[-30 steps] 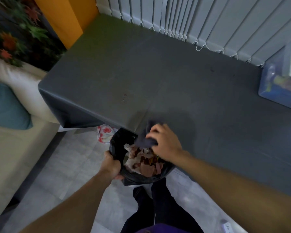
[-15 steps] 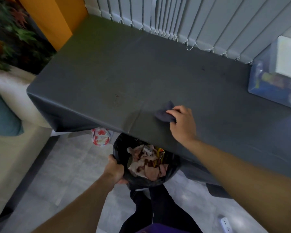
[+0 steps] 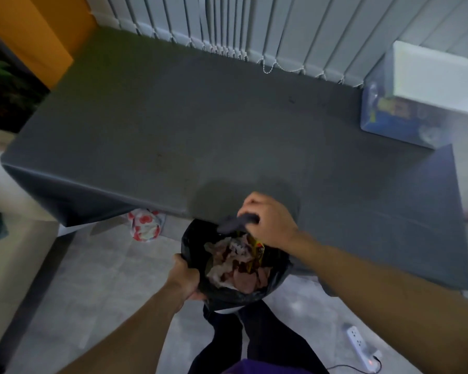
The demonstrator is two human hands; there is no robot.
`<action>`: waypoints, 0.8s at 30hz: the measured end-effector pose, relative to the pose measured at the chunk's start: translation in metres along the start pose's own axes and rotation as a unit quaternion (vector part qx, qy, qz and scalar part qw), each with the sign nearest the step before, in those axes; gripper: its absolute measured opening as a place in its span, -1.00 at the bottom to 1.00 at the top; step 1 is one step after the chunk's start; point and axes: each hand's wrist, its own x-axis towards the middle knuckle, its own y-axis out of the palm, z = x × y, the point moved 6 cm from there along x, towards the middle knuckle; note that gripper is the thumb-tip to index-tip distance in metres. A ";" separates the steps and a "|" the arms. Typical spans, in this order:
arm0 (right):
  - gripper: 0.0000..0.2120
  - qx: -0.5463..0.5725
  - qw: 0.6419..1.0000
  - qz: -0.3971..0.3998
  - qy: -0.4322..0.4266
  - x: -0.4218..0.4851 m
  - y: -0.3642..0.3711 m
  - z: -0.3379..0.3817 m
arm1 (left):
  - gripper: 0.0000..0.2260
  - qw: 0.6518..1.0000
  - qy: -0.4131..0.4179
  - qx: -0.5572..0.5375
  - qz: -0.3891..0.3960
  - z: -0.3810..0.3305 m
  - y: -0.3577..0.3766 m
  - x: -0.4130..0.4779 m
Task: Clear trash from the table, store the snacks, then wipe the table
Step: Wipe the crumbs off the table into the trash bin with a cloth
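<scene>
A dark grey table (image 3: 200,130) fills the middle of the view. Just below its near edge, my left hand (image 3: 185,278) grips the rim of a black trash bag (image 3: 197,238) full of crumpled paper and wrappers (image 3: 235,265). My right hand (image 3: 270,222) holds a dark grey cloth (image 3: 235,222) at the table's near edge, right over the bag's mouth. A clear storage box (image 3: 405,114) with snack packets inside and a white lid stands on the table's far right corner.
Vertical blinds (image 3: 281,33) run along the far side of the table. A sofa (image 3: 8,252) stands to the left. A red-and-white patterned bag (image 3: 145,225) lies on the floor under the table. A white power strip (image 3: 358,344) lies on the floor at lower right.
My right hand with the cloth went out onto the table top, then drew back to the near edge above the bag. My left hand kept its grip on the bag.
</scene>
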 end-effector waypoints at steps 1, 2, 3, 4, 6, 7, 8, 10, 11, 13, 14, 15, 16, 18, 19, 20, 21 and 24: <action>-0.79 -0.012 0.997 -0.067 0.036 0.007 -0.013 -0.013 | -0.73 1.000 -0.004 -0.001 0.002 -0.001 0.002 -0.002; -0.75 -0.032 0.990 -0.111 0.080 0.014 -0.023 -0.027 | -0.73 1.000 -0.010 -0.005 0.003 -0.001 0.004 -0.004; -0.70 -0.056 0.982 -0.127 0.124 0.019 -0.028 -0.039 | -0.73 1.000 -0.014 -0.008 0.005 0.000 0.007 -0.005; -0.68 -0.076 0.977 -0.121 0.158 0.024 -0.027 -0.047 | -0.74 1.000 -0.017 -0.010 0.008 -0.001 0.009 -0.007; -0.67 -0.100 0.978 -0.085 0.163 0.027 -0.017 -0.047 | -0.75 1.000 -0.018 -0.010 0.000 -0.002 0.007 -0.009; -0.69 -0.102 0.984 -0.064 0.135 0.025 -0.008 -0.040 | -0.76 1.000 -0.018 -0.009 -0.006 -0.002 0.006 -0.009; -0.71 -0.086 0.991 -0.039 0.098 0.022 0.003 -0.029 | -0.76 1.000 -0.020 -0.007 -0.010 -0.002 0.003 -0.007; -0.76 -0.028 0.998 0.035 0.034 0.016 0.022 -0.007 | -0.75 1.000 -0.023 -0.002 -0.018 -0.005 -0.003 -0.008; -0.76 -0.004 0.997 0.071 0.010 0.017 0.028 -0.002 | -0.74 0.999 -0.025 -0.004 -0.021 -0.006 -0.006 -0.009; -0.76 0.017 0.997 0.073 -0.015 0.032 0.026 0.000 | -0.72 0.999 -0.030 -0.012 -0.031 -0.006 -0.014 -0.009; -0.75 0.016 0.999 0.029 -0.012 0.044 0.019 -0.004 | -0.72 0.998 -0.033 -0.016 -0.043 -0.007 -0.019 -0.010; -0.72 0.005 0.999 -0.031 0.004 0.059 0.009 -0.012 | -0.71 0.997 -0.035 -0.020 -0.060 -0.006 -0.025 -0.009; -0.69 -0.011 0.996 -0.086 0.034 0.073 -0.001 -0.021 | -0.71 0.996 -0.036 -0.023 -0.074 -0.005 -0.031 -0.008; -0.64 -0.048 0.985 -0.126 0.104 0.102 -0.015 -0.037 | -0.70 0.994 -0.032 -0.035 -0.095 -0.004 -0.039 -0.007; -0.64 -0.063 0.984 -0.112 0.124 0.114 -0.015 -0.041 | -0.68 0.993 -0.029 -0.043 -0.104 -0.003 -0.043 -0.007; -0.64 -0.073 0.987 -0.081 0.122 0.122 -0.010 -0.041 | -0.67 0.992 -0.025 -0.050 -0.112 -0.004 -0.047 -0.007; -0.64 -0.083 0.991 -0.049 0.097 0.127 -0.003 -0.036 | -0.66 0.991 -0.023 -0.054 -0.119 -0.004 -0.050 -0.007; -0.64 -0.100 0.995 0.015 -0.025 0.106 0.024 -0.006 | -0.65 0.990 -0.027 -0.049 -0.128 -0.004 -0.055 -0.006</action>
